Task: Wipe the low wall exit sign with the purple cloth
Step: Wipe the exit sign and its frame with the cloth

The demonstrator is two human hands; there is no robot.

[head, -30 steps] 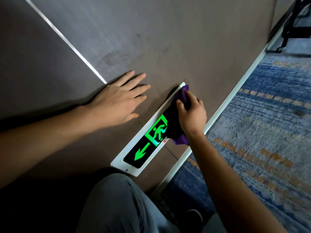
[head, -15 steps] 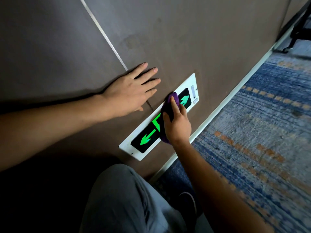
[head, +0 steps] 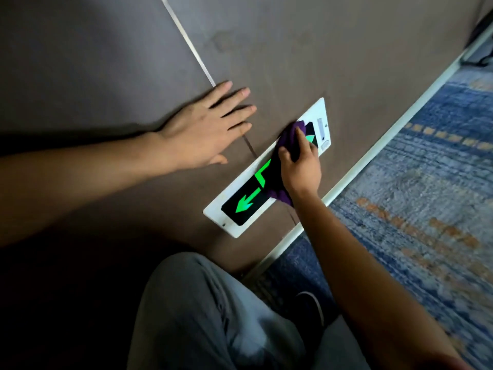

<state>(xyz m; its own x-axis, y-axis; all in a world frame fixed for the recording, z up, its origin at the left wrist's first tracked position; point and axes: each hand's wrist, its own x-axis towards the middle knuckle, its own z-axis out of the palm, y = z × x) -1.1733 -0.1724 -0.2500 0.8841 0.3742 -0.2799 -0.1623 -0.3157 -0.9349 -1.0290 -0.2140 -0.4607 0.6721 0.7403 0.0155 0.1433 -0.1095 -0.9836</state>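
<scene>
The exit sign (head: 241, 206) is a white-framed black panel with glowing green arrows, set low in the brown wall just above the skirting. My right hand (head: 300, 166) presses the purple cloth (head: 289, 136) flat against the sign's middle and right part, covering the running-figure symbol. A corner of the cloth hangs out below my wrist. My left hand (head: 205, 132) lies flat on the wall to the left of the sign, fingers spread, holding nothing.
A pale skirting strip (head: 373, 153) runs along the wall's foot. Blue and orange patterned carpet (head: 426, 209) covers the floor on the right. My grey-trousered knee (head: 202, 311) and a dark shoe (head: 309, 308) are below the sign. A thin metal joint (head: 186, 40) crosses the wall.
My right hand with the cloth slid from the sign's right end toward its middle, then back a little to the right. The left hand stayed flat on the wall. The camera view shifted.
</scene>
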